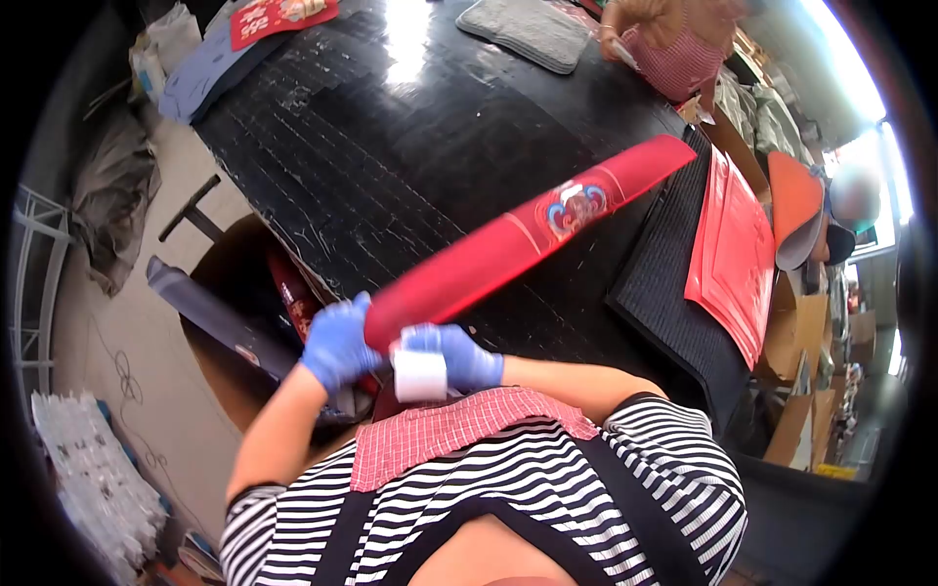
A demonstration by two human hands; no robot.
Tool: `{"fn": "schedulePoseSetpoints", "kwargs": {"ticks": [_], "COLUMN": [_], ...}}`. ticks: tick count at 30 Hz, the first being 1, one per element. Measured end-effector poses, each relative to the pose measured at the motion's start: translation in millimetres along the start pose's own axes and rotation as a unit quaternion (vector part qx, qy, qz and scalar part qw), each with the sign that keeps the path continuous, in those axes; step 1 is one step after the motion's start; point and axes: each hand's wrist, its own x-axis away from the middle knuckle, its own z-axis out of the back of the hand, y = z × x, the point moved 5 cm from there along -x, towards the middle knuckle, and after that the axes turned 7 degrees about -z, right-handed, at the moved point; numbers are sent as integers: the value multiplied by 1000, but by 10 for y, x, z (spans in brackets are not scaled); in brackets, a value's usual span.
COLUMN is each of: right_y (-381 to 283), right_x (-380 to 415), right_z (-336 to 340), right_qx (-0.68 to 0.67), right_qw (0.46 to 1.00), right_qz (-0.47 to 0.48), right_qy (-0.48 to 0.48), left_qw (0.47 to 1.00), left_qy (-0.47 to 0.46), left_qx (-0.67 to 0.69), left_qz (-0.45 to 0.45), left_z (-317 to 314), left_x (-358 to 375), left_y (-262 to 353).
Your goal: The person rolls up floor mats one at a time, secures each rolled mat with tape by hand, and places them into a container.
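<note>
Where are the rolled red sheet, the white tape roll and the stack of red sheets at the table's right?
rolled red sheet [508, 244]: head view, middle of the roll.
white tape roll [420, 376]: head view, its outer face.
stack of red sheets [733, 254]: head view, top sheet's centre.

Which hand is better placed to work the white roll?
Right, probably: the right hand touches the small white roll under the rolled red paper sheet, while the left hand is clamped round that sheet's near end.
</note>
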Motion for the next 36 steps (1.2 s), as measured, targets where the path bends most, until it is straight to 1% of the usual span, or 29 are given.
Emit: {"fn": "schedulePoseSetpoints", "kwargs": {"ticks": [1,2,3,4,6,7,8,9,10,11,13,15,16,17,19,20,21,22,23,25,26,27,28,29,30,31,32,33,36], "right_y": [37,81,-49,-114,133,21,77,151,221,241,225,67,70,-94,-246,-274,-267,-325,-271,-129,-151,-15,-131,-76,206,153,311,233,160], "right_x": [136,275,279,138,-311,-577,-905,-1191,-1475,-1676,-1818,-1408,-1183,-790,-138,145,424,656,834,826,730,575,323,57,-263,-571,-873,-1076,-1200], "right_z": [-68,-139,-149,-108,-107,23,56,91,127,143,119,85,-20,-15,-28,-41,-30,-33,-52,-125,-133,-171,-83,-82,-175,-124,-154,-91,-217], "right_qx": [-53,-105,-9,112,188,9,103,136,169,193,253,32,156,-118,-11,50,-82,-70,-179,-137,8,-133,11,47,-40,147,153,96,-121], "right_qw": [998,994,998,989,976,1000,993,990,985,981,966,999,982,991,999,998,995,992,978,975,995,985,999,998,998,989,988,994,988], "right_qz": [-10,-21,36,61,111,18,60,32,5,-25,-39,-2,97,-58,31,24,-47,-80,-87,-158,-60,-98,-32,-34,-52,-14,25,-54,-61], "right_qy": [-19,-37,-50,-70,-10,-15,2,11,18,2,-16,17,34,-3,9,-9,-34,-70,-64,-79,-76,-56,-27,-24,-20,-10,8,6,-73], "left_qw": [995,991,990,996,996,997,990,974,979,978,990,983,987,989,989,996,998,990,972,949,952,954,938,963,980,990,984,980,970], "left_qy": [-65,-69,-73,-6,89,76,78,82,72,105,69,138,133,125,127,87,26,-41,-103,-88,-54,-19,-1,29,56,83,139,94,142], "left_qx": [74,110,108,88,-6,-16,-106,-195,-160,-148,-95,-89,-85,-82,-71,-3,47,136,211,304,300,298,346,267,185,101,-93,-132,-156], "left_qz": [24,26,46,29,-5,19,47,75,105,100,78,-82,-40,0,-14,-35,-12,-5,-11,7,3,0,2,20,37,54,68,115,120], "left_z": [99,-37,-60,-84,-168,-86,-93,-93,-5,66,179,227,176,148,214,39,-76,-273,-849,-749,-661,-567,-499,-380,-227,-155,-443,-452,-358], "left_x": [196,276,314,330,341,357,371,382,277,165,35,26,-12,-30,134,213,370,507,511,620,592,572,579,644,752,820,887,854,628], "left_y": [220,165,103,-1,-245,-153,-95,-44,-70,-170,-290,-324,-423,-469,-87,17,228,364,219,293,242,160,96,144,264,372,416,503,245]}}
